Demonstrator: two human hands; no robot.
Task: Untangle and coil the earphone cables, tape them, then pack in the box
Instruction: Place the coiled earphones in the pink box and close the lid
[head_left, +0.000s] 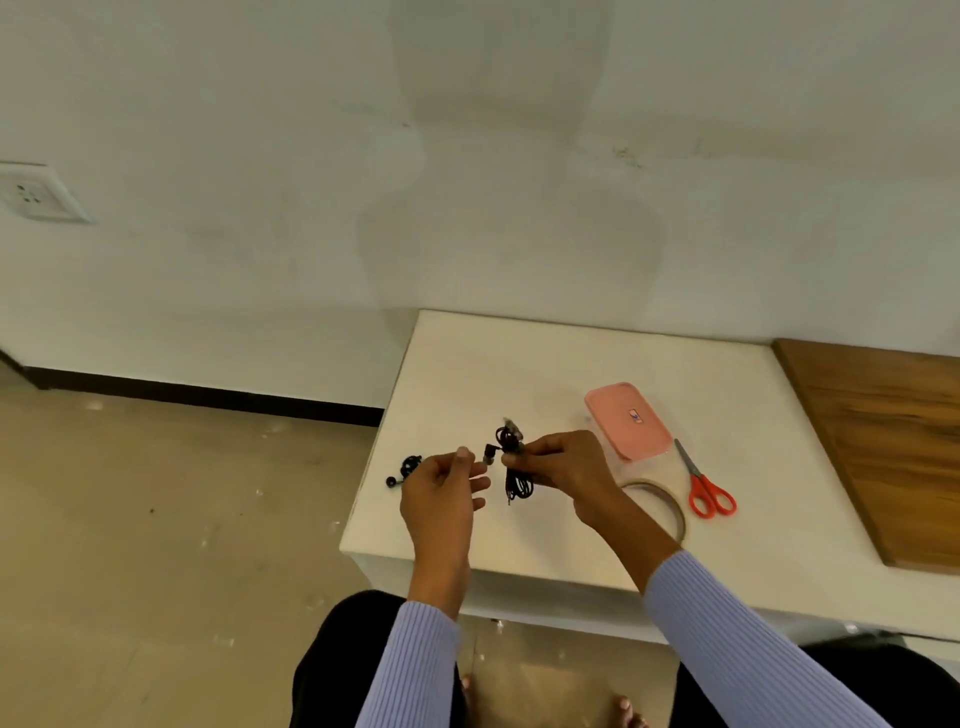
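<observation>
My right hand (563, 465) pinches a coiled black earphone cable (517, 480) above the white table (545, 364); loops hang below the fingers and a plug end sticks up above them. My left hand (444, 491) is raised just left of the coil with fingers curled; whether it pinches a bit of tape or cable is unclear. A second black earphone bundle (405, 467) lies on the table near its left edge, partly hidden by my left hand. The pink box (628, 418) sits closed behind my right hand. A tape roll (660, 501) lies under my right wrist.
Red-handled scissors (704, 486) lie right of the tape roll. A wooden board (883, 441) covers the table's right side. The table's left edge drops to the tan floor. My knees sit below the front edge. A wall socket (34, 195) is far left.
</observation>
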